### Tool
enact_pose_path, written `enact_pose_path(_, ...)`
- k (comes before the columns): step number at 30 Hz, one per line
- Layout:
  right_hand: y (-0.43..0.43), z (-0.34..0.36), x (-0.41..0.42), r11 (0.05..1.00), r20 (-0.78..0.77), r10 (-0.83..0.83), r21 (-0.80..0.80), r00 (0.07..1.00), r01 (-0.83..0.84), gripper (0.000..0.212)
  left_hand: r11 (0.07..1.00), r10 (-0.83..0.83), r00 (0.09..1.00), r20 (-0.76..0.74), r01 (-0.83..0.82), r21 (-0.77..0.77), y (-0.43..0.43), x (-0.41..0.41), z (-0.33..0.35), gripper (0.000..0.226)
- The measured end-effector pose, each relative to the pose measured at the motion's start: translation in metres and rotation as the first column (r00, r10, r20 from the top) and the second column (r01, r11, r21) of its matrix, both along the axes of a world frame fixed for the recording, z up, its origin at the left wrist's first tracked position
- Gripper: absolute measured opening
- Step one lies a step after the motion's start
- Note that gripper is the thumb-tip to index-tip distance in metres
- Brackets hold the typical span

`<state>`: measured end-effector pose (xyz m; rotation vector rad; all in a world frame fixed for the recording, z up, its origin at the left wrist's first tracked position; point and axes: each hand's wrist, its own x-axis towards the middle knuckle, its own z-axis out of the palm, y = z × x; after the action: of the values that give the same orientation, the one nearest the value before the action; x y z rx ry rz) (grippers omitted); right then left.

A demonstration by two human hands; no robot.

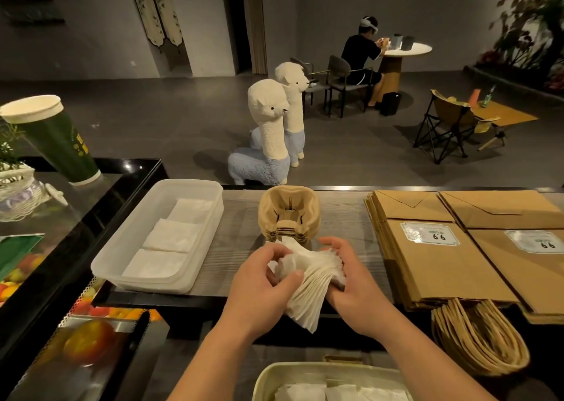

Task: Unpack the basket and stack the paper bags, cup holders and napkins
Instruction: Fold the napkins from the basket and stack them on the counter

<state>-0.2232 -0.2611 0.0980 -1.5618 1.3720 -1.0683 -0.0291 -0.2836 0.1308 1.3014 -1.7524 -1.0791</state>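
Napkin stack, fanned out, with fingers of left hand and right hand curled around it

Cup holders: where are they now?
Head view, centre of the counter: the cup holders sit between the white plastic tray on their left and the paper bags on their right, just behind the napkins.

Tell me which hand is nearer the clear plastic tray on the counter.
Left. The left hand sits just right of the tray, gripping the napkin stack. The right hand grips the stack's other side, farther right, beside the paper bags.
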Motion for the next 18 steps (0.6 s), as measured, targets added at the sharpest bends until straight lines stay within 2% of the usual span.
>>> enact_pose_path(7,0.005,0.003,-0.001,1.0,0.035,0.001,-0.01,0.999,-0.001,0.067,0.985,0.142,0.963,0.23,-0.115,-0.127,-0.014,-0.008,0.01,0.011)
enact_pose_path(9,0.006,0.005,-0.001,1.0,0.055,-0.007,0.005,0.998,0.007,0.067,0.985,0.126,0.954,0.272,-0.088,-0.148,-0.018,0.0,0.007,0.015)
enact_pose_path(13,0.007,0.008,0.0,1.0,0.058,-0.027,0.018,0.998,0.026,0.06,0.979,-0.015,0.969,0.246,0.064,-0.192,-0.01,0.014,-0.003,0.024)
enact_pose_path(18,0.007,0.011,0.003,0.998,0.087,-0.037,0.044,0.995,0.034,0.046,0.979,-0.007,0.996,0.091,0.025,-0.204,0.002,0.011,-0.013,0.026)
